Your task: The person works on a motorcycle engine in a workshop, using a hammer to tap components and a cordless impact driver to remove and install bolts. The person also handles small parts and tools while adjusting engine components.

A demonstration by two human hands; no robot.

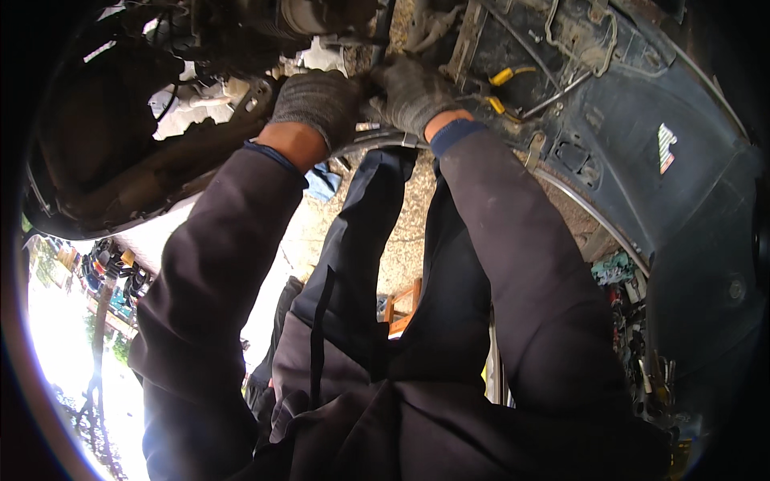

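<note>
Reaching forward in dark brownish-grey sleeves (521, 216) with navy cuffs (453, 135), I have both hands close together among a vehicle's grimy metal parts. My left hand (317, 104), in a grey knitted glove, is curled, its back facing me; my right hand (415, 94), gloved alike, bends in just beside it. Whether either closes on something I cannot tell, since the gloves hide my fingertips. A curved dark bar (373, 144) runs just below them. Right of my right hand sit two small yellow plastic connectors (501, 77), then a slim metal rod (559, 96) and a broad dark blue-grey panel (626, 152) with a white sticker (666, 149). Farther down stand my legs in dark trousers (353, 216), above speckled tan ground (401, 244), a crumpled light-blue cloth (322, 183) and an orange frame (405, 307).
</note>
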